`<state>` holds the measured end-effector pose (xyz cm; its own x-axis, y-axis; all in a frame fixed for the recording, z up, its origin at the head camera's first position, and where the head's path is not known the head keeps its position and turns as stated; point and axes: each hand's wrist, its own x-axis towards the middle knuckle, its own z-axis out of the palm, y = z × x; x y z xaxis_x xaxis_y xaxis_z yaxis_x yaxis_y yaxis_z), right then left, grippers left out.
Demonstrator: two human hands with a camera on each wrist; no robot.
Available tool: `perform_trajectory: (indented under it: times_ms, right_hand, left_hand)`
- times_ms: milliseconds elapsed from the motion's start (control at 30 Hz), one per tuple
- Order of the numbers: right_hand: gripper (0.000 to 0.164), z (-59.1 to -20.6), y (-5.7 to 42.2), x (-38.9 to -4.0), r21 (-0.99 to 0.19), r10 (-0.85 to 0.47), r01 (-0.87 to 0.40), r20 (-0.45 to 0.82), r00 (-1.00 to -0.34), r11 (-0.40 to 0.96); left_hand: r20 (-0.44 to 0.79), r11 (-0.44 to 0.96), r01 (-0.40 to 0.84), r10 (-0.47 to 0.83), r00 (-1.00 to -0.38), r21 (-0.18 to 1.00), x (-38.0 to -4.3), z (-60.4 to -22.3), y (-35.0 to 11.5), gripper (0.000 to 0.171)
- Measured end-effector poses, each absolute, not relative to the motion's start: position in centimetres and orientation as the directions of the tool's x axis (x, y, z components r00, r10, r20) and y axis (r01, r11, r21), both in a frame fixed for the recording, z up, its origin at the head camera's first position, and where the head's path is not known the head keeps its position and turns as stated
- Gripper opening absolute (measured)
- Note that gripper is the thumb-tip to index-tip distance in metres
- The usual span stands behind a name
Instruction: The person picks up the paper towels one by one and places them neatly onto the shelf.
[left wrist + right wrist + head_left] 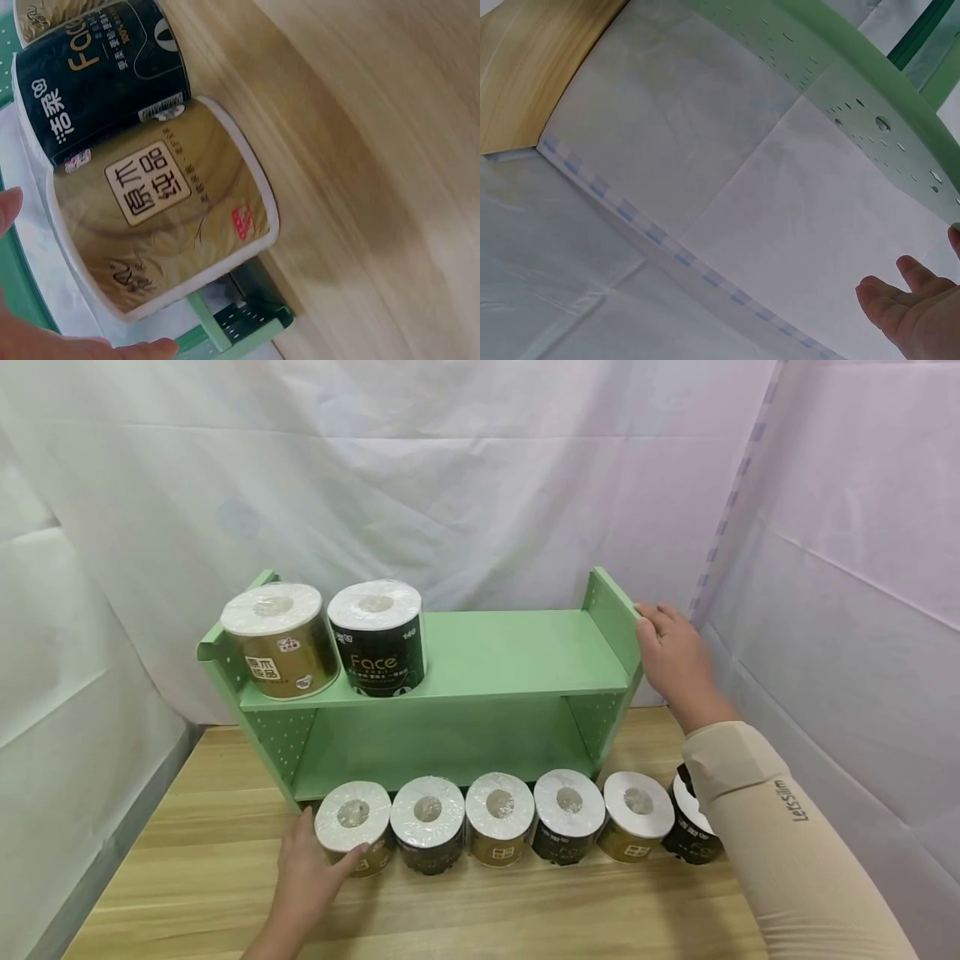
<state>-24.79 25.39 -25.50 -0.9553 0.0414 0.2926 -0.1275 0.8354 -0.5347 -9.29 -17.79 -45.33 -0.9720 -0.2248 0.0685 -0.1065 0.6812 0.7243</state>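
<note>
My left hand [306,868] is at the leftmost toilet paper roll [353,817] of a row on the table. Its thumb reaches across the roll's front and its fingers are at the left side. In the left wrist view this gold-wrapped roll [161,199] lies beyond the spread thumb and fingers. My right hand [673,656] rests at the outer top edge of the right side panel of a green two-tier shelf [517,647]. In the right wrist view, its fingers [904,300] extend loosely, with one fingertip at the panel's edge.
On the shelf's upper tier, at the left, stand a gold roll [281,643] and a black roll [378,639]. Several more gold and black rolls [498,818] continue the row before the shelf. Pale cloth [450,510] hangs behind and at both sides of the wooden table [217,877].
</note>
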Motion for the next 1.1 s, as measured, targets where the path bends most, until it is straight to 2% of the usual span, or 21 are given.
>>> perform_trajectory:
  times_ms: [233,467,667,1100]
  right_hand:
    - [0.061,-25.6,25.3,-25.0,-0.534,0.047,-0.131,0.306,-0.951,0.836]
    - [0.061,-25.7,25.4,-25.1,-0.545,0.057,-0.127,0.308,-0.95,0.829]
    - [0.06,-25.7,25.3,-25.1,-0.554,0.057,-0.129,0.305,-0.951,0.822]
    - [0.059,-25.8,25.3,-25.2,-0.554,0.063,-0.138,0.329,-0.942,0.821]
  left_hand:
    - [0.065,0.624,-0.132,-0.283,-0.957,0.77,-9.1,-45.8,-17.1,0.106]
    - [0.112,0.545,-0.099,-0.342,-0.933,0.833,-9.0,-47.3,-16.1,0.101]
    - [0.068,0.504,-0.141,-0.374,-0.925,0.852,-9.2,-47.7,-15.5,0.108]
    - [0.098,0.471,-0.158,-0.475,-0.874,0.868,-9.6,-48.4,-14.2,0.116]
